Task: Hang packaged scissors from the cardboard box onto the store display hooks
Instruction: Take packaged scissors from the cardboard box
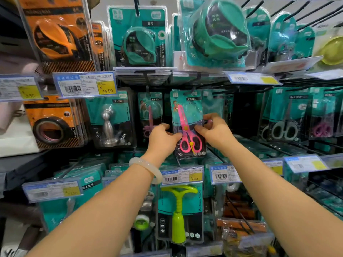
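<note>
1. A packaged pair of pink scissors (187,125) sits at the centre of the frame, upright, in front of a store display wall. The card is teal at the top and dark at the bottom under clear plastic; the scissors have wavy pink blades pointing up, pink handle loops at the bottom and a small yellow piece between the loops.
2. The top of the pack is level with a dark display hook (189,90); whether the hook passes through the pack's hole cannot be told.
3. The left hand (162,139) reaches up from the lower left, with its thumb and fingertips pinching the pack's left edge near the middle. A pale bangle (146,168) circles that wrist.
4. The right hand (215,130) reaches up from the lower right, with its fingers curled round the pack's right edge, thumb on the front near the blades.
5. Just left of the held pack hangs a second scissors pack (150,112), partly covered by the left hand.
6. To the right hang grey-handled scissors (284,119). Teal tape measure packs (139,39) fill the upper centre, and a price label reading 14.50 (85,86) sits at the middle left.
7. A green-handled tool pack (179,210) hangs below, at the lower centre.
8. The cardboard box is out of view. Most label print is too blurred to read.
</note>
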Tool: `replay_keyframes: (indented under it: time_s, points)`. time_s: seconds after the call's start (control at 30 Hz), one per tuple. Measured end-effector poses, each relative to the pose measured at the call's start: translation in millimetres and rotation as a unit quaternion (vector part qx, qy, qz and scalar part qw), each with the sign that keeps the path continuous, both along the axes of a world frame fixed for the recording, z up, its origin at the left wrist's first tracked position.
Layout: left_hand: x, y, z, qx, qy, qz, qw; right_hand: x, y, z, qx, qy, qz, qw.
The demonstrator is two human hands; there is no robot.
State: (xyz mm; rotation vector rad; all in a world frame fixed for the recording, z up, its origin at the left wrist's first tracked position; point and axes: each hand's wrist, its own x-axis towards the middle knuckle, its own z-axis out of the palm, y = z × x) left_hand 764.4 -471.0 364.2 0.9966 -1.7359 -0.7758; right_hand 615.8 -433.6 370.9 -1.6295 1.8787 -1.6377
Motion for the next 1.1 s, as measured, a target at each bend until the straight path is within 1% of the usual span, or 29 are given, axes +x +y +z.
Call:
replay_keyframes:
  time_s: [0.13, 0.33, 0.57, 0.67, 0.73, 0.9, 1.1]
  points:
    - [-4, 3, -2, 0.014, 0.014, -0.016, 1.0, -2, 3, -2, -0.003, -0.014, 0.0, 1.0]
    - [-8, 2, -5, 0.02, 0.028, -0.022, 0.999, -4, 9, 0, -0.004, -0.066, 0.025, 0.997]
    - [-7, -1, -5, 0.007, 0.009, -0.022, 1.0, -3, 9, 2, 0.009, -0.056, 0.023, 0.998]
    - [-7, -3, -7, -0.005, 0.017, -0.011, 1.0, -3, 6, -1, 0.013, -0.058, 0.021, 0.998]
    - [-7, -4, -8, 0.001, 0.023, -0.004, 1.0, -4, 3, -4, 0.017, -0.065, 0.024, 0.997]
    - [-9, -10, -9, 0.015, 0.002, 0.001, 1.0, -2, -1, -6, 0.023, -0.08, 0.023, 0.996]
    - [-11, -13, -8, 0.019, -0.021, 0.006, 1.0, -3, -8, -4, 0.05, -0.07, 0.005, 0.996]
